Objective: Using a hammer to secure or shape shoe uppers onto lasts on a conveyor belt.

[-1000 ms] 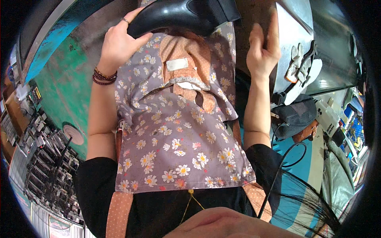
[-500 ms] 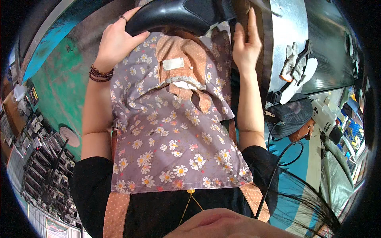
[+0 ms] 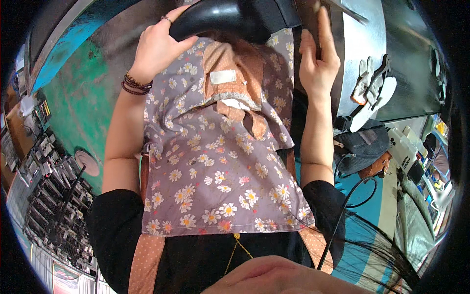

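Observation:
A glossy black leather shoe or boot (image 3: 220, 22) lies across the top of the view, over my lap, its rounded end to the left and its upper edge cut off. My left hand (image 3: 161, 46) is closed round that rounded end, thumb underneath. Beyond the right end of the shoe, my right hand (image 3: 320, 61) has its thumb and forefinger stretched out and apart. A slim grey tool-like piece (image 3: 350, 12) is by its forefinger tip; whether they touch I cannot tell. The other right fingers are mostly hidden.
A flowered apron (image 3: 215, 161) covers my lap. On the metal surface (image 3: 364, 39) to the right lie white-and-grey gloves (image 3: 369, 85). A dark mesh bag (image 3: 364, 147) sits nearer me. Racks of dark items (image 3: 51, 196) stand at left, beside a blue curved edge (image 3: 66, 46).
The whole view has shifted slightly right, with hands and shoe. My left hand keeps its hold on the shoe. The slim grey piece, blurred before, is sharper now.

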`<action>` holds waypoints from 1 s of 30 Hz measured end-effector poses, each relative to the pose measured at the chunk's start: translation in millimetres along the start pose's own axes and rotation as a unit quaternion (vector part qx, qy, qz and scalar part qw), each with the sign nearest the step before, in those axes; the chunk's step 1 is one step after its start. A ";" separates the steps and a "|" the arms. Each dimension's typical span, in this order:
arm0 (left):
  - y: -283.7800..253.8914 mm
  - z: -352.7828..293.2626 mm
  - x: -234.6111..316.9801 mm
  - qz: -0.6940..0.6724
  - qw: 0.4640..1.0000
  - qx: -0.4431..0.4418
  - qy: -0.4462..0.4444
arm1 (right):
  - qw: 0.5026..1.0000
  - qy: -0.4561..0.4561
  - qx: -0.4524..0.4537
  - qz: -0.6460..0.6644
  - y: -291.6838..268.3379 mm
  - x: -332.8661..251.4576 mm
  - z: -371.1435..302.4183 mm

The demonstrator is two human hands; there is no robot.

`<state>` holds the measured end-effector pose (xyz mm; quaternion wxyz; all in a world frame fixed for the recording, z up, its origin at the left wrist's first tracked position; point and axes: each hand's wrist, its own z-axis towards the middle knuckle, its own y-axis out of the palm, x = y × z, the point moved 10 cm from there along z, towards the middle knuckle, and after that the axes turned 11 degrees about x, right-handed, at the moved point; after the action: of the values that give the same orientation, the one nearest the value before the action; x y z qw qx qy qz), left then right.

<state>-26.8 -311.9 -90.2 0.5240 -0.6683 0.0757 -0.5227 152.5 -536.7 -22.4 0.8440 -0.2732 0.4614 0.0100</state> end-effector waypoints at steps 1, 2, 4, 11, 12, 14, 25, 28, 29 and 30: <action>0.0 0.7 -0.2 0.002 1.000 0.008 -0.006 | 0.999 0.008 0.025 0.019 -0.9 -10.4 -0.5; -0.5 1.3 -1.9 0.005 1.000 0.016 -0.013 | 0.999 -0.038 0.020 0.012 2.3 -31.6 -1.0; 1.7 -1.3 -3.3 -0.001 1.000 0.025 -0.016 | 0.989 -0.148 0.012 0.026 14.7 -71.2 -0.2; -0.9 -11.6 -0.2 -0.015 0.997 0.076 0.017 | 0.980 -0.070 -0.175 -0.063 52.9 -73.6 -14.4; 0.8 -11.5 -2.6 -0.015 0.996 0.082 0.010 | 0.985 -0.135 -0.107 0.003 48.6 -85.2 -11.1; 1.3 -15.4 -0.9 -0.022 0.995 0.093 0.018 | 0.983 -0.128 -0.130 -0.026 55.1 -85.7 -21.7; -5.4 -20.4 5.0 -0.002 0.987 0.150 0.051 | 0.958 -0.170 -0.199 -0.117 74.9 -113.9 -29.3; 4.5 -18.6 -7.8 -0.011 0.995 0.104 -0.002 | 0.937 -0.174 -0.250 -0.170 88.5 -105.1 -31.7; 5.5 -18.9 -9.3 -0.017 0.994 0.107 0.000 | 0.934 -0.171 -0.264 -0.167 91.6 -102.6 -31.6; 0.5 -21.9 -3.0 -0.013 0.988 0.144 0.058 | 0.931 -0.172 -0.281 -0.157 88.3 -109.0 -32.4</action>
<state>-45.0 -323.8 -94.5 0.6025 -0.5553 0.0211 -0.5729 41.1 -451.1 9.4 0.7902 -0.5621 0.2385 0.0531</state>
